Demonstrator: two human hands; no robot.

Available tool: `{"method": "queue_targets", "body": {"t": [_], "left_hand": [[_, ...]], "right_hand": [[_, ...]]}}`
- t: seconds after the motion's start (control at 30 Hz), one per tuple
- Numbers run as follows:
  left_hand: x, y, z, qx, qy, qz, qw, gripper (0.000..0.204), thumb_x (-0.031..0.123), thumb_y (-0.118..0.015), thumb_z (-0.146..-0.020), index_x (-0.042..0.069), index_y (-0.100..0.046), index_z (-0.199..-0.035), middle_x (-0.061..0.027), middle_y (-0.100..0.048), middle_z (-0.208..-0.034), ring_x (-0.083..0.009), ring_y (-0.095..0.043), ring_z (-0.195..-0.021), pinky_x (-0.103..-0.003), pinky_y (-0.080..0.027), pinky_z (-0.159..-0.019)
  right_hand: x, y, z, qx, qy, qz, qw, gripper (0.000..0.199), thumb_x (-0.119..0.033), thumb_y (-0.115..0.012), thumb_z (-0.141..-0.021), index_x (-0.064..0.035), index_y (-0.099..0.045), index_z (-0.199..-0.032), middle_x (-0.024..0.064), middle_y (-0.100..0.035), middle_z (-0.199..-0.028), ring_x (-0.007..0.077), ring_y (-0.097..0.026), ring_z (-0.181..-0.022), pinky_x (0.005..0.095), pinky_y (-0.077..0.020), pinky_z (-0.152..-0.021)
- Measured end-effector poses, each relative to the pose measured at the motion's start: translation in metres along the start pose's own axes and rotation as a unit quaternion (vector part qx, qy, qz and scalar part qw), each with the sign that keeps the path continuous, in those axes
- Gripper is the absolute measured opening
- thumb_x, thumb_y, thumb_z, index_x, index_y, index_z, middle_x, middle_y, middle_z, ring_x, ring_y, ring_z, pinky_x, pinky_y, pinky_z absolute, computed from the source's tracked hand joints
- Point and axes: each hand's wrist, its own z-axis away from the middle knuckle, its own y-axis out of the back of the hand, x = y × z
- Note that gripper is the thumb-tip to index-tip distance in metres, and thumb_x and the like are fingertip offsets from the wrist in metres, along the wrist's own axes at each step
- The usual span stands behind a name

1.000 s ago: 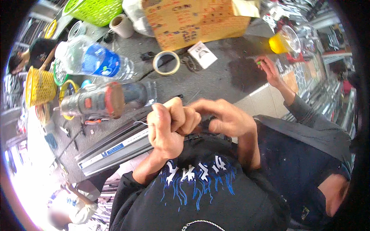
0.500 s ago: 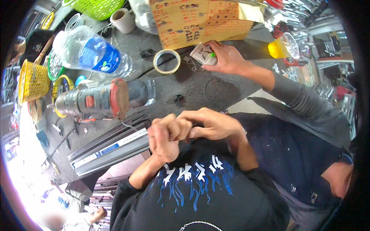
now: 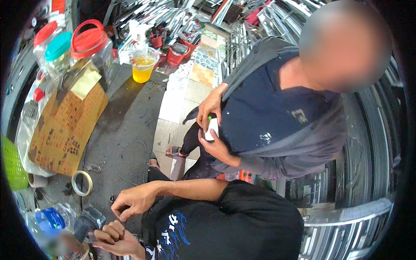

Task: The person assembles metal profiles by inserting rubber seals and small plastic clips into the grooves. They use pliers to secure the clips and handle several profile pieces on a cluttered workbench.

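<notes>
My left hand [image 3: 118, 239] is at the lower left, its fingers curled in toward the palm, and nothing shows in it. Just above it hangs my right hand [image 3: 135, 200], fingers loosely bent and apart from the thumb, with nothing visible between them. The two hands nearly touch over the dark worktable [image 3: 119, 138]. Nearest to them are a motor-like machine's dark end [image 3: 90, 221], partly hidden, and a roll of tape [image 3: 74, 184]. Facing the table, another person holds a small white box [image 3: 212, 129] with a green spot in both hands.
A written-on cardboard sheet [image 3: 69, 125] leans against lidded jars [image 3: 89, 41]. A cup of yellow drink [image 3: 143, 69] stands near the table's edge. A large plastic bottle [image 3: 52, 219] lies at the lower left. Red baskets [image 3: 177, 54] and metal profiles are beyond, on the tiled floor.
My view has swung to the right. My hands, pressed together before, are now slightly apart. The other person has lifted the small box off the table and holds it near their body.
</notes>
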Motion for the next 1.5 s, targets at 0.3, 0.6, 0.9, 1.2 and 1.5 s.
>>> {"method": "queue_targets", "body": {"t": [0.3,0.6,0.9,1.2,1.5], "left_hand": [[-0.018,0.003,-0.007,-0.064,-0.027,-0.144,0.987,0.052,0.052,-0.039,-0.116,0.007,-0.048,-0.092,-0.0124,-0.058,-0.092,-0.0291,-0.058,-0.094,-0.047,-0.050,-0.096],[-0.024,0.010,0.007,-0.159,-0.019,-0.287,0.944,0.066,0.055,-0.028,-0.117,0.000,-0.064,-0.127,-0.0229,-0.065,-0.130,-0.0359,-0.063,-0.129,-0.047,-0.053,-0.105],[-0.025,0.031,0.011,-0.177,0.022,-0.342,0.923,0.082,0.064,-0.021,-0.115,-0.003,-0.063,-0.137,-0.0263,-0.065,-0.137,-0.0379,-0.060,-0.132,-0.051,-0.044,-0.114],[-0.045,0.045,-0.014,-0.164,-0.033,-0.619,0.767,0.061,0.035,-0.078,-0.096,0.001,-0.062,-0.144,-0.0218,-0.064,-0.141,-0.0409,-0.059,-0.134,-0.050,-0.045,-0.115],[-0.078,0.053,-0.025,-0.058,-0.020,-0.693,0.718,0.028,0.010,-0.075,-0.094,0.003,-0.065,-0.119,-0.0158,-0.064,-0.112,-0.0383,-0.065,-0.101,-0.048,-0.053,-0.088]], "right_hand": [[-0.007,-0.003,-0.006,0.040,0.059,0.021,0.997,0.030,-0.019,-0.071,-0.105,0.0023,-0.066,-0.125,0.0131,-0.079,-0.102,0.0226,-0.073,-0.093,0.0396,-0.0568,-0.086],[0.000,0.009,0.015,-0.064,-0.112,0.030,0.991,0.026,-0.021,-0.075,-0.100,0.0022,-0.073,-0.111,0.0195,-0.079,-0.107,0.0397,-0.076,-0.101,0.0459,-0.0578,-0.089],[-0.006,0.010,-0.002,-0.061,-0.154,0.038,0.985,0.019,-0.016,-0.071,-0.103,0.0016,-0.072,-0.110,0.0182,-0.078,-0.102,0.0285,-0.077,-0.095,0.0425,-0.0569,-0.087],[0.010,0.025,0.022,0.115,-0.172,0.068,0.976,0.021,-0.024,-0.075,-0.102,-0.0032,-0.074,-0.101,0.0076,-0.072,-0.084,0.0120,-0.061,-0.079,0.0353,-0.0517,-0.071],[0.012,0.034,0.023,0.144,-0.120,-0.046,0.981,0.009,-0.006,-0.068,-0.102,0.0024,-0.065,-0.101,0.0093,-0.074,-0.081,0.0175,-0.076,-0.075,0.0337,-0.0584,-0.073]]}}
